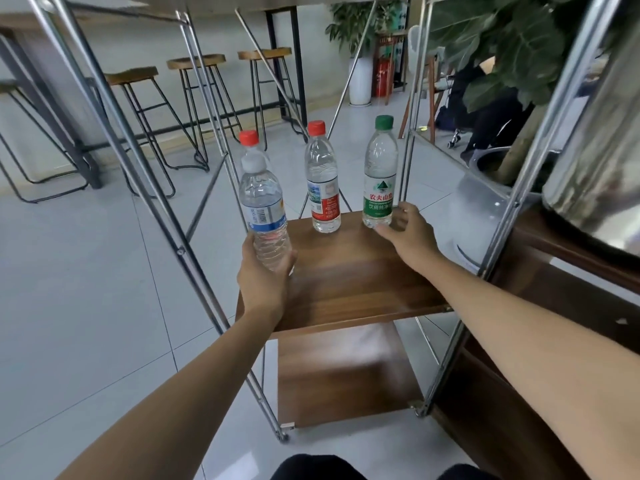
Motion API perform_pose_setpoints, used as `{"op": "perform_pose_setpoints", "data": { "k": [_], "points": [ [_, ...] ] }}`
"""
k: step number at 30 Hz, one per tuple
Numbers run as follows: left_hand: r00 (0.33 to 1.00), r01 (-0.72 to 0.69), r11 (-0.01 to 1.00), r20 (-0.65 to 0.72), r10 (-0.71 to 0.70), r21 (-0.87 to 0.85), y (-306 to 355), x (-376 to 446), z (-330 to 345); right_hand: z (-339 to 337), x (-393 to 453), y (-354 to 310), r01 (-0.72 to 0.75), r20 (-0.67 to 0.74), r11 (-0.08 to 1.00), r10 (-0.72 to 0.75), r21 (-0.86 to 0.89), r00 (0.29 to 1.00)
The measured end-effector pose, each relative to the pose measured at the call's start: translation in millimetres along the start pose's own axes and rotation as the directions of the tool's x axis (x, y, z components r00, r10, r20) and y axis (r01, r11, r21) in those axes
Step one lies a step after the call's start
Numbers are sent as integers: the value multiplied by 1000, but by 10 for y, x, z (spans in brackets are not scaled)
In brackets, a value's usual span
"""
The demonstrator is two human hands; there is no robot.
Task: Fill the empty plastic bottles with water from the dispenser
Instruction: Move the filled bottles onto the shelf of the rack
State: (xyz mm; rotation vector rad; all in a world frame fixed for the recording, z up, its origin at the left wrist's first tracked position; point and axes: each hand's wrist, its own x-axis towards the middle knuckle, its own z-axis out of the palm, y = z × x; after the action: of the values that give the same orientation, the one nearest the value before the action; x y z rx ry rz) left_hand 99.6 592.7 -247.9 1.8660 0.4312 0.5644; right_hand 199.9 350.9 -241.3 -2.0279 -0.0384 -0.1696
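Head view: left hand (265, 275) grasps blue bottle (265, 209) low; right hand (410, 233) slack, fingertips beside green bottle (380, 178). Risk: low grip, bottle tips above hand.

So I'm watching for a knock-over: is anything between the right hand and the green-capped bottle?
Nothing visible. The right hand is open right at the base of the green-capped bottle, with bare shelf under it. The middle bottle stands off to its left, clear of the reach.
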Motion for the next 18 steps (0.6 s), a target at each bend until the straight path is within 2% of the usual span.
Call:
{"op": "perform_pose_setpoints", "data": {
  "k": [3, 5, 7, 9, 11, 13, 16, 18],
  "points": [
    [999, -2, 998, 44, -1, 65, 47, -244, -78, -158, -436, -69, 80, 112, 994, -71, -80, 991],
    [996, -13, 991, 91, 0, 136, 71, -443, -120, -288, -725, -120, 118, 181, 974, -83, -194, 980],
    [983, -38, 974, 185, -4, 222, 125, -655, -156, -450, -1030, -201, 150, 236, 928, -70, -340, 969],
    [953, -138, 943, 301, 42, 302, 221, -874, -183, -621, -1330, -290, 204, 282, 863, -75, -463, 957],
    [892, -328, 846, 432, 132, 420, 350, -1109, -204, -798, -1654, -366, 242, 297, 803, -86, -544, 951],
    [809, -528, 674, 548, 214, 516, 543, -1357, -212, -997, -1979, -431, 262, 279, 720, -99, -643, 955],
    [683, -706, 516, 656, 319, 484, 866, -1724, -142, -1361, -2445, -466, 265, 234, 549, -128, -793, 964],
    [584, -800, 423, 718, 379, 426, 1092, -1978, -50, -1653, -2739, -468, 226, 178, 476, -145, -850, 973]
  ]
}}
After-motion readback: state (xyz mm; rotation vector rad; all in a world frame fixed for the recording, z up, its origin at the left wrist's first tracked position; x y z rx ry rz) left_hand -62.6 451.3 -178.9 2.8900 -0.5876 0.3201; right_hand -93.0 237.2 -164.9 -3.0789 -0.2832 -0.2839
